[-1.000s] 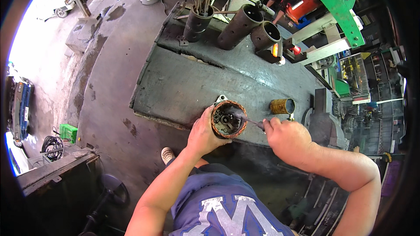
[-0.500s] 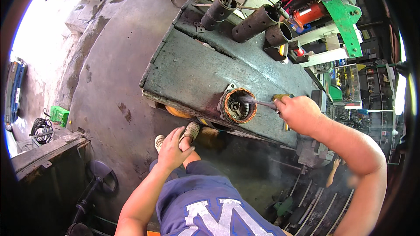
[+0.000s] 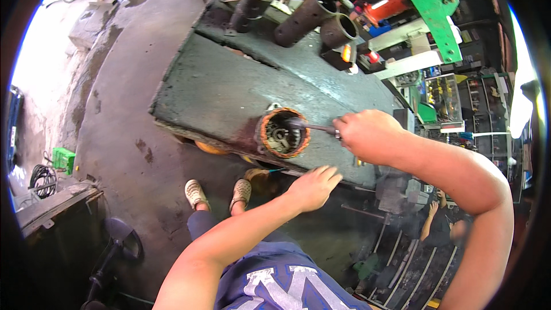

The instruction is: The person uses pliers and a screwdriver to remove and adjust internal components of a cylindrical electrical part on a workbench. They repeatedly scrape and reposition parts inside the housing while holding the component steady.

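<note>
The right hand [image 3: 367, 135] grips a metal tool [image 3: 313, 127] poking into the motor coil [image 3: 282, 133] on the counter [image 3: 229, 89]; the left hand [image 3: 314, 186] hovers open and should steady the coil.

Round motor part [image 3: 282, 133] on the near edge of the workbench [image 3: 218, 89], just left of the right hand [image 3: 370, 136] and beyond the left hand [image 3: 314, 186]. Thin tool [image 3: 313, 127] from the right hand into the round part. Three pipes [image 3: 301, 18] far behind both hands, feet [image 3: 218, 193] left of the left hand, below the bench edge.
</note>
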Action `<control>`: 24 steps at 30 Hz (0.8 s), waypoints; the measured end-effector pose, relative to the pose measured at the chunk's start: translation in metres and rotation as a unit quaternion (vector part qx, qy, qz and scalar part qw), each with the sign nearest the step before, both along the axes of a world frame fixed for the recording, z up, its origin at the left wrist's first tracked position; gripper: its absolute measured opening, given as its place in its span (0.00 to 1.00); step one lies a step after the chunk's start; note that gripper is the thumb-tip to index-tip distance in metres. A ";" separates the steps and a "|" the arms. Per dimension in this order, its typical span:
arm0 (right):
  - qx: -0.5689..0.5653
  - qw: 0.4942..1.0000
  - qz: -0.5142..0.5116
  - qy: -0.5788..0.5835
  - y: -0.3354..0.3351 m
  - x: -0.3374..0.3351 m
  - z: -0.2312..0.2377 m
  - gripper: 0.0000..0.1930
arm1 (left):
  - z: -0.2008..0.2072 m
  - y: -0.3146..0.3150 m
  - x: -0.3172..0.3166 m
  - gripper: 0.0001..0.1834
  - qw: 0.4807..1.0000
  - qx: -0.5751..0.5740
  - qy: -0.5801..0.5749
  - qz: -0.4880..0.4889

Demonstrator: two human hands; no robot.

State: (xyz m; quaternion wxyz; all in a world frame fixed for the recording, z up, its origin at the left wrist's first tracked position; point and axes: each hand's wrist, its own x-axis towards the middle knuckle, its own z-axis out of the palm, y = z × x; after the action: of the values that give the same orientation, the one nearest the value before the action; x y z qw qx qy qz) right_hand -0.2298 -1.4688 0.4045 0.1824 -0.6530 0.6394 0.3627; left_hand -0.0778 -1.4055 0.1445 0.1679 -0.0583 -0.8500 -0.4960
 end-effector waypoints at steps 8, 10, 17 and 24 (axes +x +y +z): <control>-0.019 0.999 0.049 -0.001 -0.006 0.001 -0.003 0.06 | -0.005 0.076 -0.208 0.27 0.981 -0.192 0.034 0.005; -0.023 0.998 0.063 -0.016 -0.011 0.010 0.004 0.07 | -0.005 0.083 -0.231 0.28 0.976 -0.217 0.031 0.010; 0.009 0.998 0.055 -0.011 -0.010 0.023 0.014 0.07 | -0.011 0.104 -0.253 0.29 0.970 -0.240 0.017 -0.014; -0.004 0.998 0.062 -0.019 -0.006 0.022 0.016 0.07 | -0.010 0.107 -0.240 0.31 0.974 -0.222 0.026 -0.041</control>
State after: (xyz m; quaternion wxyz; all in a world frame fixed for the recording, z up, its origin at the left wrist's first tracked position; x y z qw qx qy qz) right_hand -0.2073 -1.4750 0.4204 0.1695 -0.6991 0.5951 0.3583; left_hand -0.3178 -1.2986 0.1341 0.1528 -0.1418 -0.9309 -0.2999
